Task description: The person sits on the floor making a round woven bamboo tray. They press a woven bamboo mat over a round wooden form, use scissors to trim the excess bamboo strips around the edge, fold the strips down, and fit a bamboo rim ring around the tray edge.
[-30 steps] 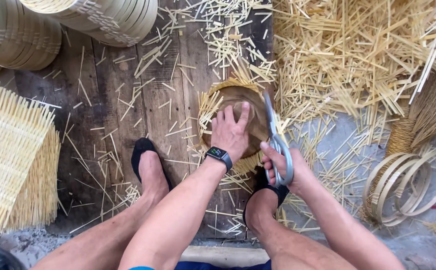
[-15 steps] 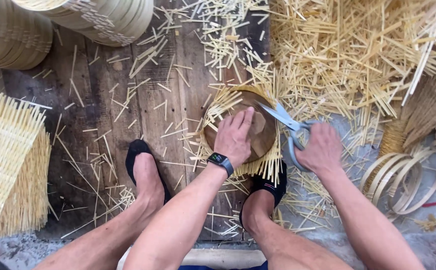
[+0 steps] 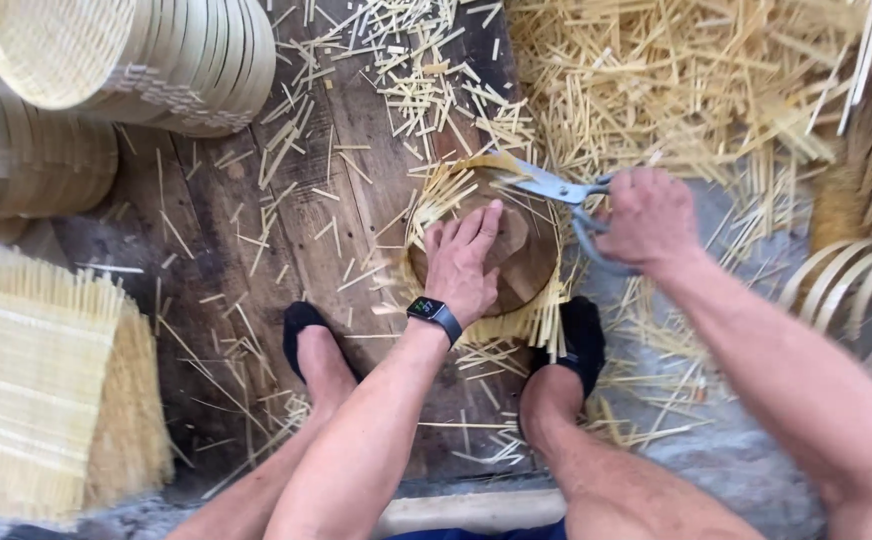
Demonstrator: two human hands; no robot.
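My left hand (image 3: 466, 262) lies flat, fingers together, on a round brown wooden disc (image 3: 526, 262) that presses down a woven bamboo mat whose loose strip ends (image 3: 436, 195) stick out around the rim. My right hand (image 3: 646, 218) grips grey-handled scissors (image 3: 548, 185). Their blades point left and sit at the disc's far rim, among the protruding strips. A dark watch is on my left wrist. My two feet in black socks rest on either side, just below the disc.
Cut bamboo slivers (image 3: 656, 80) cover the wooden boards and the ground at the upper right. Stacked round woven trays (image 3: 126, 60) stand at the upper left. A pile of square woven mats (image 3: 36, 380) lies at the left. Bamboo hoops (image 3: 856, 290) lie at the right.
My right hand swung the scissors from the near right side of the disc up to its far rim. The blades now point left. My left hand stayed pressed on the disc.
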